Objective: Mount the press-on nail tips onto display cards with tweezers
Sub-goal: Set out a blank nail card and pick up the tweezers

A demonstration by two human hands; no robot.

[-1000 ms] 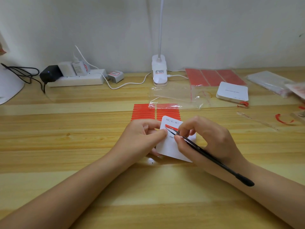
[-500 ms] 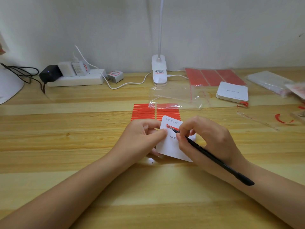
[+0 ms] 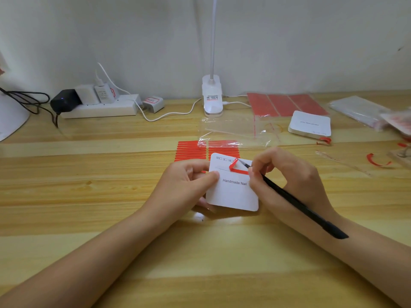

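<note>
Pinching a white, round-cornered display card [image 3: 233, 192] at its nine o'clock edge, the left hand [image 3: 184, 187] steadies it above the pale wooden bench [image 3: 89, 196]; the right hand [image 3: 287, 176] grips slim black tweezers [image 3: 291, 201], tips lifting a glossy red strip [image 3: 236, 168] curling off the card's top.

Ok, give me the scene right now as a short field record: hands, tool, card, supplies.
left hand: pinching white square "Handmade Nail" display card at its left edge
right hand: holding slim black tweezers
tweezer tip: gripping folded-back red liner strip on card's upper part
red strip sheet: flat behind card, partly under clear plastic bag
spare white card stack: far right
nail tips: none clearly visible
</note>
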